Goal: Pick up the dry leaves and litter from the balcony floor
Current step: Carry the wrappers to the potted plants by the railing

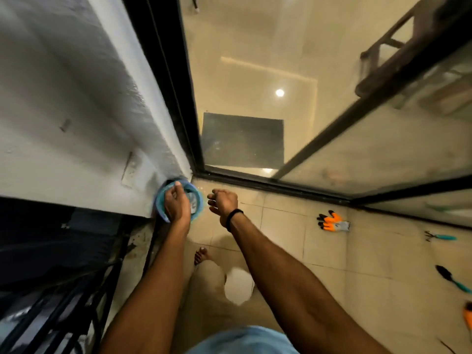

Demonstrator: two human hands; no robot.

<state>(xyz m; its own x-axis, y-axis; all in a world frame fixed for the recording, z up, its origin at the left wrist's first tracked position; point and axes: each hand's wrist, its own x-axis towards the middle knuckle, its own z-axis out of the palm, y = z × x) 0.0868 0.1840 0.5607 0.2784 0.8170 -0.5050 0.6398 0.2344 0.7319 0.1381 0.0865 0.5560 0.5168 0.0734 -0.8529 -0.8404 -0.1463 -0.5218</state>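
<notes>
In the head view, at the balcony corner where the white wall [76,123] meets the glass door [255,72], a blue bucket [200,200] sits at about 9 o'clock from the picture's middle. I cannot tell whether it stands on the floor [281,226] or is lifted. The left grip [175,203] lies across its mouth, fingers curled over the far rim, holding it. Pale scraps show inside the bucket, too blurred to name.

Just beside it, at 3 o'clock from the bucket, the right grip [222,200] hovers with its fingers curled toward the rim. Whether it pinches a leaf or holds nothing, I cannot tell. A black wristband [233,215] circles that wrist.

The litter itself is hard to find. Dark bits [132,249] lie along the floor's edge by the railing [51,315], at 7 o'clock from the bucket. The open tiles show no leaves that I can make out.

Toward 3 o'clock lie orange and grey gloves [333,221], unworn. Farther right are two teal-handled tools [444,237].

By my reading the gathering is well along. The bucket already holds something and most tiles look bare. What seems left is the dirty strip by the railing and any scrap in the right grip.
</notes>
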